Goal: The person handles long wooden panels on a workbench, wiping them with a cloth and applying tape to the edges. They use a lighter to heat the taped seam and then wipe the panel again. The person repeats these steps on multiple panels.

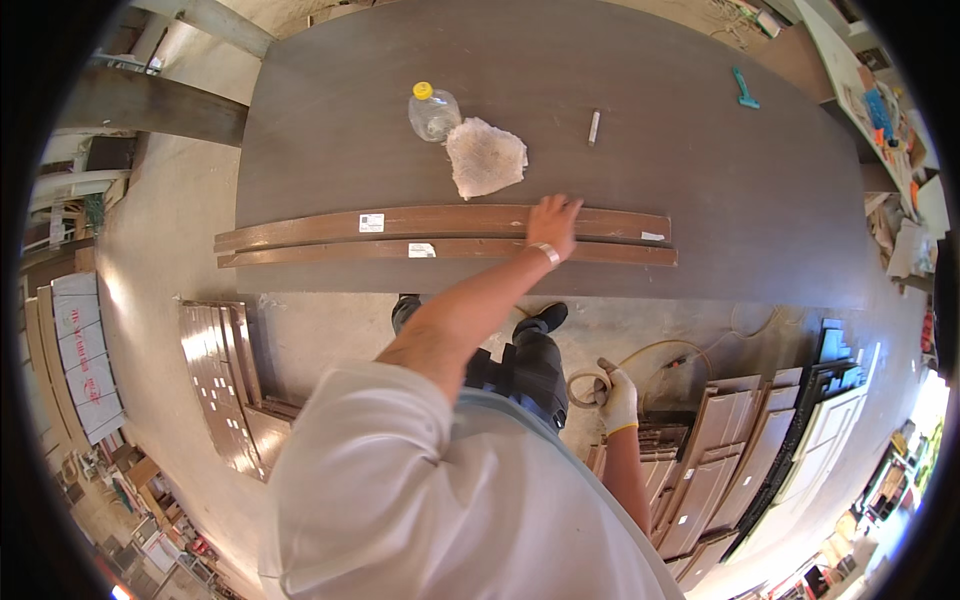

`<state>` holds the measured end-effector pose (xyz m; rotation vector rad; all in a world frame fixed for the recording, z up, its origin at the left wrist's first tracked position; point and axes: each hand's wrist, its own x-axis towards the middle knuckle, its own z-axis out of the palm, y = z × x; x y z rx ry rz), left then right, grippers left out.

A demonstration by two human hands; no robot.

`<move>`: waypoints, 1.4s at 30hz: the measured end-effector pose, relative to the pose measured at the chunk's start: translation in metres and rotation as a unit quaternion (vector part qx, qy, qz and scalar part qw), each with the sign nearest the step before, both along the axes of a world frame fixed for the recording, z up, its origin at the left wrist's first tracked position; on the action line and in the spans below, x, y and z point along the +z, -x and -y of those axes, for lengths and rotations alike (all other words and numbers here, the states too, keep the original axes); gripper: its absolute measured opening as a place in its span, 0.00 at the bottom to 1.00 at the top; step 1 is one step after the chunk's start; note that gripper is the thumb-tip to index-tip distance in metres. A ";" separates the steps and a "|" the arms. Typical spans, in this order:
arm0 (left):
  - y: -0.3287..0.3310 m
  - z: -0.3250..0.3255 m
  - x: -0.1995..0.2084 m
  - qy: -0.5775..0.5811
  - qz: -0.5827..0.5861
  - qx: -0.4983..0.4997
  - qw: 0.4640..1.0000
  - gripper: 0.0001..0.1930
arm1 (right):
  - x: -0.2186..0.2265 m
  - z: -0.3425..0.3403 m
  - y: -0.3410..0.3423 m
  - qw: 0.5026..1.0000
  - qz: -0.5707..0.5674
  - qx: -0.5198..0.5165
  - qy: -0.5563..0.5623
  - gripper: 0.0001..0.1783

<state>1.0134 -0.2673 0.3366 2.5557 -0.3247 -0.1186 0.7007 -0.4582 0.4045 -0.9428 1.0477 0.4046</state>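
Observation:
Two long brown strips lie side by side across the near part of a dark brown table (700,180): a far strip (460,218) and a near strip (480,248). Each carries white labels. My bare left hand (553,226), a band at its wrist, rests across the far strip toward its right part, fingers slightly apart and reaching to its far edge. Low at my right side, my right hand (620,398) in a white glove is closed on a roll of tan tape (573,392). Beyond the strips lies a crumpled whitish cloth (487,158).
A clear bottle with a yellow cap (433,113) touches the cloth. Farther right are a small white tube (594,128) and a teal scraper-like tool (745,88). Brown panels (215,380) stand at the left; more panels (715,470) lean at the right. A hose (680,345) lies on the floor.

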 end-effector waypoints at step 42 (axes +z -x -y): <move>0.057 -0.866 -0.020 0.207 0.042 0.690 0.693 0.17 | 0.007 -0.658 -0.311 0.569 0.346 0.575 0.475 0.32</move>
